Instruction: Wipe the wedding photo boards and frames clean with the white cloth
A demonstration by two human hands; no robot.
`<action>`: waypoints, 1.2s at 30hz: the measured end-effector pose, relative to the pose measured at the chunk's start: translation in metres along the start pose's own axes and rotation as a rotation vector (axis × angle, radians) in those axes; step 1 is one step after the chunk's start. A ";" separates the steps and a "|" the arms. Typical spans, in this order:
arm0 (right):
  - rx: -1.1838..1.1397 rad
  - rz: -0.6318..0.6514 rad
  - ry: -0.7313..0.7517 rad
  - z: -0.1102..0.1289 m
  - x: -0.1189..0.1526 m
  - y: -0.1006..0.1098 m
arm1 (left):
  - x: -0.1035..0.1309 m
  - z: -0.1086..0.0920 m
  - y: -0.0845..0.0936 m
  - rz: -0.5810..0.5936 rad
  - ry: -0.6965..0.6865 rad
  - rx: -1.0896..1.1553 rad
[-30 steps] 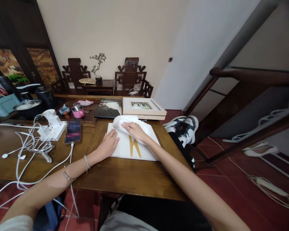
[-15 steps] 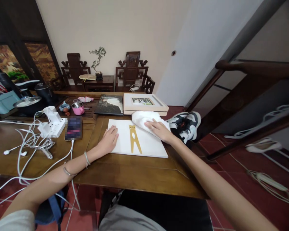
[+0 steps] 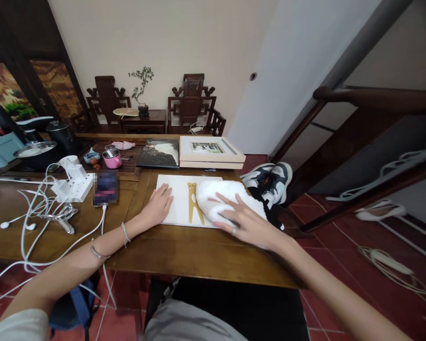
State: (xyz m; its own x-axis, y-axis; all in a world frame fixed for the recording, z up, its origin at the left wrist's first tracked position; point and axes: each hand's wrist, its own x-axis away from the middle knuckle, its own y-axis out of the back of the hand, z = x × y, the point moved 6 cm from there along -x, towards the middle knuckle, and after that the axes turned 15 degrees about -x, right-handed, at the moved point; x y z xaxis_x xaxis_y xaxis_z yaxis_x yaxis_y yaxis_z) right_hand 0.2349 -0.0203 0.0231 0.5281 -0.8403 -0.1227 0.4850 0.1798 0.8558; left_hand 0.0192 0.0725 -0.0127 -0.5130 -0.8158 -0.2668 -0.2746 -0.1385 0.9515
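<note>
Right hand (image 3: 246, 222), fingers spread flat on the fluffy white cloth (image 3: 220, 201), has swept it from the far right corner of the flat white panel (image 3: 173, 199) to its near edge; left hand (image 3: 158, 207), fingers flat, steadies the panel's left edge on the wooden counter (image 3: 184, 255).

On the worktop (image 3: 184, 258), a power strip (image 3: 74, 185) and phone (image 3: 105, 188) lie at ten o'clock, a pink pot (image 3: 112, 159) and stacked picture frames (image 3: 210, 152) toward twelve. Sneakers (image 3: 268, 177) sit at two o'clock.

A home: carved chairs (image 3: 192, 102), bonsai (image 3: 141, 90), wooden table (image 3: 184, 253).
</note>
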 end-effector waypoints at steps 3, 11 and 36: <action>0.075 -0.019 -0.078 -0.029 -0.045 0.008 | 0.000 0.001 0.000 -0.007 -0.009 0.007; 0.188 -0.055 -0.060 -0.021 -0.050 -0.001 | 0.000 0.000 0.001 -0.003 -0.016 0.006; 0.034 0.008 -0.005 0.019 -0.052 -0.012 | 0.000 -0.001 0.002 0.014 -0.010 -0.020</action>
State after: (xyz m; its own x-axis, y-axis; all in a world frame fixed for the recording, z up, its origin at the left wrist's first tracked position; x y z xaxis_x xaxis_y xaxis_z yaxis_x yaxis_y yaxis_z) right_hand 0.1881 0.0112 0.0285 0.5282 -0.8416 -0.1129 0.4562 0.1691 0.8736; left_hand 0.0193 0.0714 -0.0110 -0.5244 -0.8124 -0.2549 -0.2510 -0.1385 0.9580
